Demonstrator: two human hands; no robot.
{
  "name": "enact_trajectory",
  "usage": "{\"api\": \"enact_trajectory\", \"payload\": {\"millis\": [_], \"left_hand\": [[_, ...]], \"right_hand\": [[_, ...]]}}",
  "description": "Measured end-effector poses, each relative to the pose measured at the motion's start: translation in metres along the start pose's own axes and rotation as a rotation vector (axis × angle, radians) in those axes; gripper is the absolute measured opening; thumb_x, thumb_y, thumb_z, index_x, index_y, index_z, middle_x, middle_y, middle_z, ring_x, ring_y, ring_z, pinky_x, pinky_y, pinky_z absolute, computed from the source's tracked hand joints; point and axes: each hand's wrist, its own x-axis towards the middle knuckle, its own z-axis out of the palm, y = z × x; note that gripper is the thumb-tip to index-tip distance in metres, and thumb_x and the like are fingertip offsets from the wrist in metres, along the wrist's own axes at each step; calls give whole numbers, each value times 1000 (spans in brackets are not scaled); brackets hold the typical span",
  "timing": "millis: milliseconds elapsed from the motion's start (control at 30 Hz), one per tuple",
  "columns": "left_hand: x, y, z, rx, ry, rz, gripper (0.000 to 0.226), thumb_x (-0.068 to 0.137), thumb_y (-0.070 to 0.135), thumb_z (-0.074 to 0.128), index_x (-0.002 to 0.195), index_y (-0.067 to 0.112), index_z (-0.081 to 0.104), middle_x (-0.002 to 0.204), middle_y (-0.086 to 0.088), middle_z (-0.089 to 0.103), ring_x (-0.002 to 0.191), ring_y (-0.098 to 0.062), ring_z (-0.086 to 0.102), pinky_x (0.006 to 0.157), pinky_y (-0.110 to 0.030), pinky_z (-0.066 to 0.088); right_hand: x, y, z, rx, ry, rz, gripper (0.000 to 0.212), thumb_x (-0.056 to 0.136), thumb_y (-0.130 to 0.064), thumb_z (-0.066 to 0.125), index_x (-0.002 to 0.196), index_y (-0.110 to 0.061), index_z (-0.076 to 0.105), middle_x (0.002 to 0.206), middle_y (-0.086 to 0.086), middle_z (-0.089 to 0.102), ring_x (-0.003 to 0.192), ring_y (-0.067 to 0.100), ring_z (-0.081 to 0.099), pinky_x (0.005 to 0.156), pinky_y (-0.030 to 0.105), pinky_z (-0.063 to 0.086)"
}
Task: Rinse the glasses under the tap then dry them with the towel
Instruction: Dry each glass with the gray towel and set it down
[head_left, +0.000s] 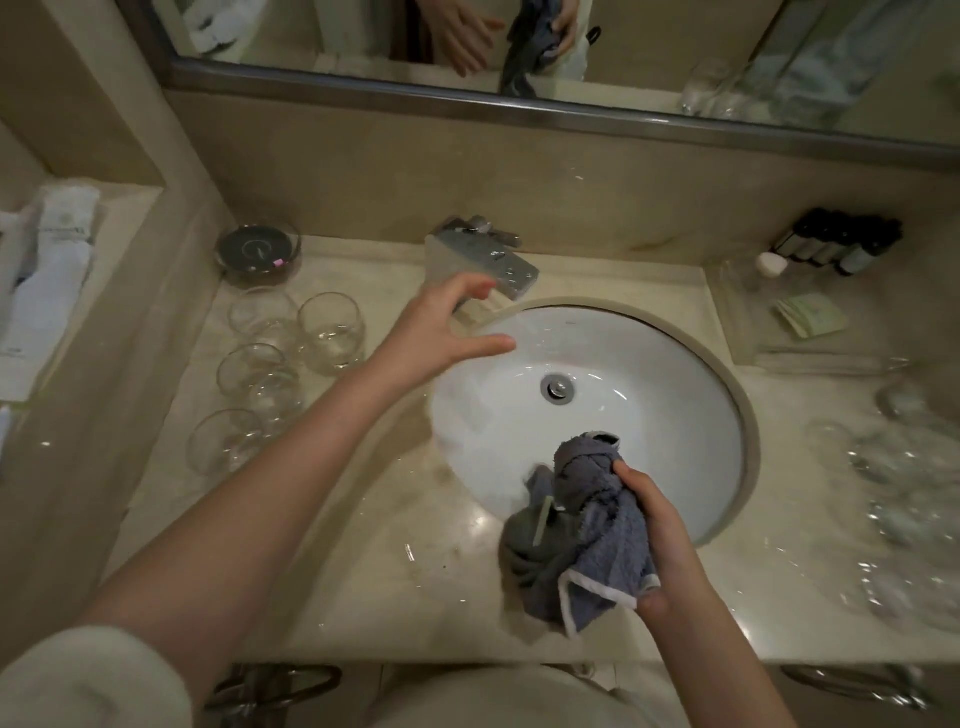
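Fingers of the left hand spread empty beside the tap, right hand bunches the towel over the sink, glasses standing left on the tabletop.

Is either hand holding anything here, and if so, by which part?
The right hand grips the bunched grey towel along its right side, over the sink. The left hand holds nothing, fingers spread near the tap.

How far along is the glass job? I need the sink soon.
Glasses on the right look handled, though blur hides whether they are dry. The right hand grips the towel; the left hand is empty near the tap. Four glasses wait on the left.
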Motion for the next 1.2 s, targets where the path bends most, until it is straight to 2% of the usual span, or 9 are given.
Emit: {"api": "enact_trajectory", "payload": {"millis": [33,133,267,433,567,667,800,933,1200], "left_hand": [[3,8,15,-27,-30,7,66,73,34,84,129,20,53,126,2,61,117,-7,53,104,-24,38],[9,29,64,-59,-129,30,65,73,37,83,129,22,51,121,6,61,119,-9,54,105,-30,40],[17,58,125,-83,-258,18,62,76,35,81,128,23,50,122,5,60,117,-13,55,90,-12,44],[25,88,200,-60,-359,20,64,78,43,77,131,24,49,123,8,60,122,-11,52,106,-34,41],[30,112,257,-68,-436,23,60,78,43,77,129,24,51,123,7,60,120,-7,53,105,-32,41],[33,127,294,-74,-466,21,57,78,42,77,126,24,53,121,7,61,118,-8,55,103,-31,42],[35,144,332,-86,-504,10,56,79,40,77,127,23,53,121,8,61,118,-8,54,99,-27,40],[35,155,356,-72,-552,0,55,80,40,76,126,22,53,123,6,61,117,-8,54,99,-27,39],[21,160,392,-56,-704,-33,49,78,38,79,120,29,55,121,9,62,117,-5,55,95,-23,39]], "right_hand": [[-5,-6,-9,15,-1,-19,29,82,-33,65,91,-6,72,80,14,71,69,28,68,69,36,57],[-17,-23,-46,108,78,-58,32,95,-29,50,88,-6,71,68,13,70,52,23,67,46,28,55],[-34,-45,-93,133,144,-109,36,94,-29,51,74,-11,76,61,9,66,44,20,61,42,24,51],[-55,-74,-141,196,169,-149,26,96,-29,50,88,-11,67,64,6,68,49,16,63,53,28,49],[-61,-95,-183,212,187,-191,22,87,-27,57,94,-7,65,68,7,68,54,17,64,53,26,51],[-65,-106,-213,197,223,-215,36,73,-30,63,103,-9,65,78,8,70,63,20,67,63,32,50],[-71,-123,-244,207,227,-195,28,86,-29,60,106,-10,66,78,8,71,61,19,68,67,36,47],[-73,-131,-259,173,190,-231,33,77,-31,62,102,-10,66,77,7,69,64,17,67,66,34,48],[-78,-135,-281,257,203,-302,55,74,-30,66,122,-4,62,95,13,68,80,23,65,85,40,47]]}}
